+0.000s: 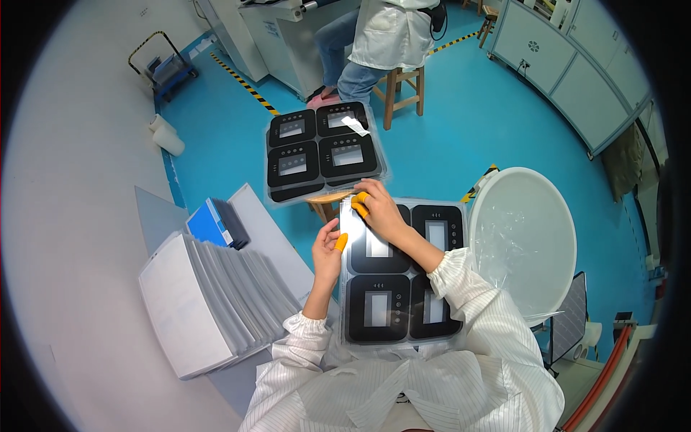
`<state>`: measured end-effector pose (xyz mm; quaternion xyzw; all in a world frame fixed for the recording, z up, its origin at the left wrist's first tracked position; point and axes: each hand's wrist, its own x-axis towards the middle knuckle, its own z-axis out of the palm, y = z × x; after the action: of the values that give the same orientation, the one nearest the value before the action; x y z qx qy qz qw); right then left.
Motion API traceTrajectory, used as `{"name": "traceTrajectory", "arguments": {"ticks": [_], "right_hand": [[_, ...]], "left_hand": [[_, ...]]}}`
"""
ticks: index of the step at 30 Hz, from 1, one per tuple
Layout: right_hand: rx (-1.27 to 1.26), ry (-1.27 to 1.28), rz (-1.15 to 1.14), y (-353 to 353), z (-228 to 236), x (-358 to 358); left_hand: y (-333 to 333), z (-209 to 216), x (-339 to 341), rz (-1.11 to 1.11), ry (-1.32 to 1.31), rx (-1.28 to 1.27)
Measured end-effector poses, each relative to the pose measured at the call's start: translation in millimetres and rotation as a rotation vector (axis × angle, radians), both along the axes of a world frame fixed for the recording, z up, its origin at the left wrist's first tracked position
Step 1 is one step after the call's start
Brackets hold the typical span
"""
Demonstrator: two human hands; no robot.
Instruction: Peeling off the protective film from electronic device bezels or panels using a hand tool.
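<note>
A clear tray of black-framed panels with light windows lies in front of me. A bright, thin sheet stands out at its upper left corner; glare hides its exact kind. My right hand reaches across the tray and pinches the sheet's top end, an orange finger cot on one digit. My left hand is at the sheet's left edge, fingers loosely apart, its thumb in an orange cot against that edge. One black panel sits in the tray's near left pocket.
Another tray of black panels rests beyond on a wooden stool, a white scrap on top. Leftward stand stacked white sheets and a blue box. A round white bin with clear film is at right. A person sits ahead.
</note>
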<state>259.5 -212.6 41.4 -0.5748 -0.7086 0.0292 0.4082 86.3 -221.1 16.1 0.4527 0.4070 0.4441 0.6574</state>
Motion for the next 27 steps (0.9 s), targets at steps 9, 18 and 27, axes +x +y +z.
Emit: {"name": "traceTrajectory", "arguments": {"ticks": [9,18,27], "right_hand": [[0.011,-0.032,0.194,-65,19,-7],[0.032,0.257,0.153,-76,43,9],[0.068,0.188,0.396,-63,71,21]], "left_hand": [[32,9,-7,0.030,0.138,0.182],[31,34,22,-0.103,0.041,0.128],[53,69,42,-0.158,-0.106,-0.195]]}}
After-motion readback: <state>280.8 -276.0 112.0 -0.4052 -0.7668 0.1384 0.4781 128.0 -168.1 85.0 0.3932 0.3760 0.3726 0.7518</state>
